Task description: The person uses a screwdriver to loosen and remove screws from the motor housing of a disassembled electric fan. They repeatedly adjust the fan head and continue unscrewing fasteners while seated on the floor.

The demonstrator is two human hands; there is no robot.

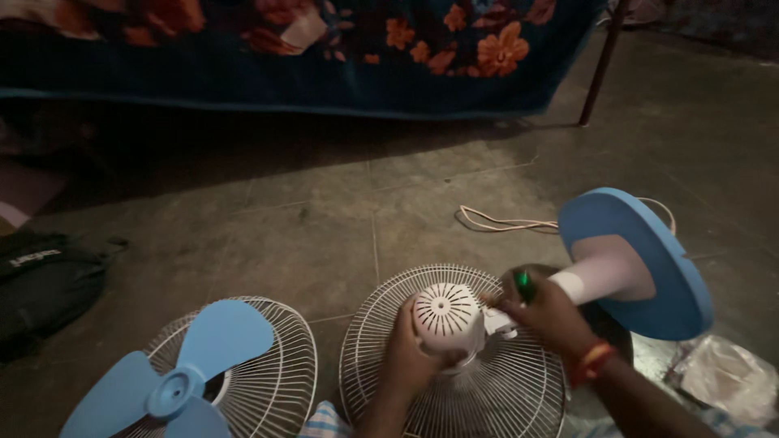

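On rear grille — L hand grips motor housing, R hand grips green-handled screwdriver.

The left hand is covering the lower side of the white motor housing. The blue blade is running off the bottom edge, lower left. The right hand is hiding most of a green-tipped tool.

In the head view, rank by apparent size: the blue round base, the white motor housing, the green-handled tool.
1. Blue round base, largest.
2. White motor housing, held by the left hand.
3. Green-handled tool in the right hand, smallest; mostly hidden.
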